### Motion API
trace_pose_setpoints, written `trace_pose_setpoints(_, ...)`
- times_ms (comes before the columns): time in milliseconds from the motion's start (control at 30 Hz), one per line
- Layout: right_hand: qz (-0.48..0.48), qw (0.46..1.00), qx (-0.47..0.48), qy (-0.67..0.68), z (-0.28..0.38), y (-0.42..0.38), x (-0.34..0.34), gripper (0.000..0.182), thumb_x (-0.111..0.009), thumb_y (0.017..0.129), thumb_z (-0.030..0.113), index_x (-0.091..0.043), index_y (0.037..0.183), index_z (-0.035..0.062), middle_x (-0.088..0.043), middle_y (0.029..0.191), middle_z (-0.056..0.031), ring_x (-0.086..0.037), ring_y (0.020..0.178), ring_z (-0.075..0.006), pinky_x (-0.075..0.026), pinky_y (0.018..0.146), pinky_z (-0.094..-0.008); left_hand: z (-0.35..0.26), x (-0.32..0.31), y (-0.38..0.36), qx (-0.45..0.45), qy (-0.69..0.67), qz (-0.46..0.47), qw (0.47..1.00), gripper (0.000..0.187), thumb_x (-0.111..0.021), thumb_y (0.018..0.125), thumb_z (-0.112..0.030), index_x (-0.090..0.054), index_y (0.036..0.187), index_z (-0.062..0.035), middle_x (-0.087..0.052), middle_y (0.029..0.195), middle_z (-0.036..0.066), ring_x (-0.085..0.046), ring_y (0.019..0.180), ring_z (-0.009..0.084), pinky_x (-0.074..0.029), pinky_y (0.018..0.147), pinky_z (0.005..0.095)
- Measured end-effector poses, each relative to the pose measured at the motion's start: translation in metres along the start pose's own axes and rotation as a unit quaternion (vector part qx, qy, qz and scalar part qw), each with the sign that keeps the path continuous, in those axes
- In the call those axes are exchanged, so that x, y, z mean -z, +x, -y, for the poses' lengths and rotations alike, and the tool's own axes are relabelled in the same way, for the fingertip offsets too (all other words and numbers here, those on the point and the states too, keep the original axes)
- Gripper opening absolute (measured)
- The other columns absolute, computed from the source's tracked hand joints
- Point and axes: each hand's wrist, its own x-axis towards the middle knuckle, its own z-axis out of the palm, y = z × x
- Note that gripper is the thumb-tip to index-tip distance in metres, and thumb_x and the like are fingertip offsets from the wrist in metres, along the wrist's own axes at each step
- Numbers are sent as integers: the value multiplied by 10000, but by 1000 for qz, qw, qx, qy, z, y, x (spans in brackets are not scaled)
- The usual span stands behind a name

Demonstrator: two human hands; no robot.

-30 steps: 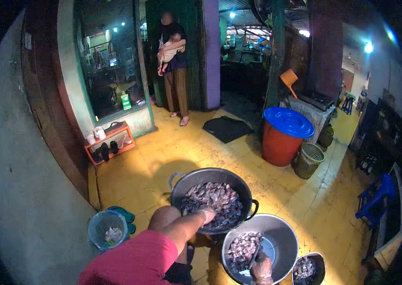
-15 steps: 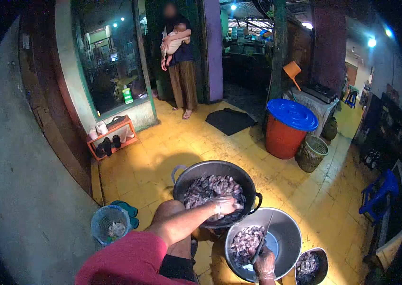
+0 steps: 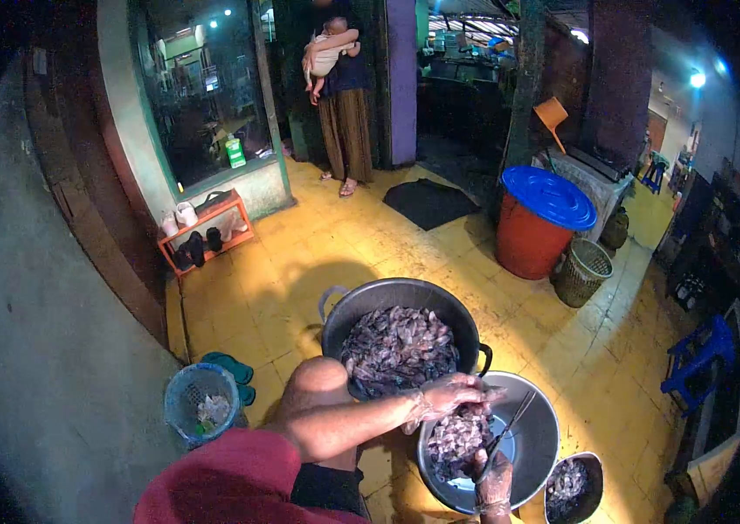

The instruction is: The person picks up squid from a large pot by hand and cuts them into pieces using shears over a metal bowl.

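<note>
a small dark piece is held pinched in the left hand (image 3: 450,395) above the rim between the large dark metal pot (image 3: 401,342) at 11 o'clock and the shiny steel basin (image 3: 532,437), where the right hand (image 3: 494,479) is closed on thin scissors (image 3: 510,426) pointing to 1 o'clock.

We count two hands: left hand (image 3: 450,395), right hand (image 3: 493,476); three meat vessels: big pot (image 3: 339,316), metal basin (image 3: 538,437), small bowl (image 3: 594,476); one scissors (image 3: 510,426).
</note>
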Motion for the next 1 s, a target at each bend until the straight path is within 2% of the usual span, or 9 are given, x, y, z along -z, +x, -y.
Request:
trace_pose_setpoints(133,16,999,40,-20,-10,5,-1,479,-692,842,408,-635,974,-49,-672,800,-119,-623,761,-209,-493,688,-365,-7,-1,2,-4,-38,5,999,252,-624,922,-148,-615,1135,-15,-652,1078,38,-584,986,129,-443,906,287)
trace_pose_setpoints(233,35,998,52,-1,-44,16,-4,455,-675,863,375,-617,1038,-42,-679,837,-150,-635,786,-238,-494,720,-374,-12,-6,-1,-58,12,-57,997,230,-632,902,-183,-654,1057,-15,-656,911,18,-597,832,92,-484,786,264)
trace_pose_setpoints(267,33,998,58,-6,-63,23,-6,458,-643,888,376,-597,1086,-34,-683,881,-178,-640,831,-253,-490,757,-374,-11,6,-2,-36,35,-25,998,216,-643,904,-154,-627,1085,-38,-658,1032,51,-597,927,139,-479,842,302)
trace_pose_setpoints(333,77,994,-29,-77,-15,6,2,494,-609,904,416,-590,1127,-24,-678,965,-197,-626,889,-249,-472,818,-368,-14,-3,-4,-11,62,-86,994,174,-658,886,-140,-658,1022,-30,-674,967,32,-619,871,139,-500,817,303)
trace_pose_setpoints(400,65,995,-49,-62,-21,9,-2,517,-623,877,475,-620,1049,-12,-667,880,-162,-617,829,-255,-483,775,-383,-4,2,2,-29,-55,-68,996,224,-637,892,-105,-652,1088,3,-691,1053,65,-643,915,135,-516,832,288)
trace_pose_setpoints(467,99,991,-54,-75,-11,7,3,558,-646,841,521,-625,1003,-13,-654,834,-152,-608,783,-222,-482,738,-377,-16,-8,-2,-13,-37,-59,997,268,-647,887,-110,-648,1129,4,-687,1081,68,-640,897,118,-507,811,269)
trace_pose_setpoints(533,85,995,7,-58,-28,9,-4,703,-592,820,675,-606,914,-22,-624,746,-51,-565,705,-153,-467,668,-314,-16,-15,-1,-18,-47,-49,998,259,-645,890,-114,-654,1122,-2,-688,1061,53,-638,875,109,-504,797,263)
trace_pose_setpoints(967,54,997,13,-44,-23,7,-6,662,-677,793,609,-610,951,-31,-636,760,-66,-598,705,-153,-481,631,-314,7,-3,-2,66,22,-106,992,124,-611,863,-105,-656,876,9,-632,773,39,-579,672,99,-481,634,241)
trace_pose_setpoints(1000,72,995,-14,-72,-17,6,-4,655,-679,789,580,-608,1038,-21,-656,856,-152,-627,811,-249,-481,733,-364,5,-2,-2,65,23,-106,992,124,-611,863,-105,-656,876,9,-632,773,39,-579,672,99,-481,634,241)
